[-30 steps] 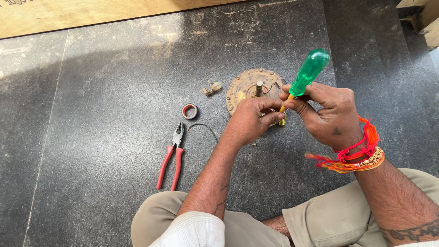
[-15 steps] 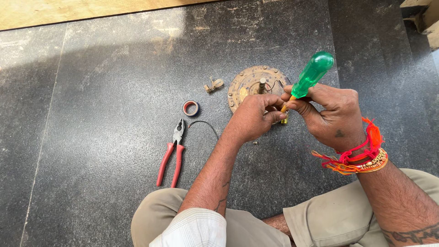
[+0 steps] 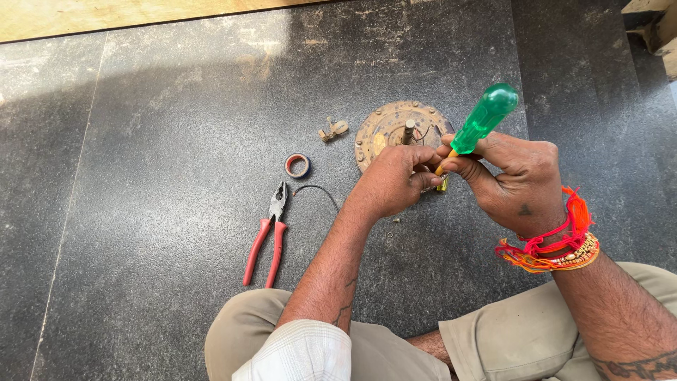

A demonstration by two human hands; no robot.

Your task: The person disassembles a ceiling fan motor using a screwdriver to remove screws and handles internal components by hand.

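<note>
My right hand [image 3: 518, 180] grips a screwdriver with a clear green handle [image 3: 485, 117], its shaft angled down toward my left hand. My left hand [image 3: 391, 180] is closed around a small part with a yellowish end [image 3: 443, 185]; most of that part is hidden by my fingers. Both hands hover just in front of a round, rusty metal disc [image 3: 384, 127] that lies on the dark stone floor with a short shaft standing at its centre.
Red-handled pliers [image 3: 266, 233] lie on the floor to the left, beside a thin black wire [image 3: 317, 190]. A small roll of tape [image 3: 297, 166] and a small metal fitting [image 3: 333, 130] sit further back. My knees frame the bottom. A wooden board edge runs along the top.
Both hands and the screwdriver stay together in front of the disc; the handle has tilted only slightly. Nothing on the floor has moved.
</note>
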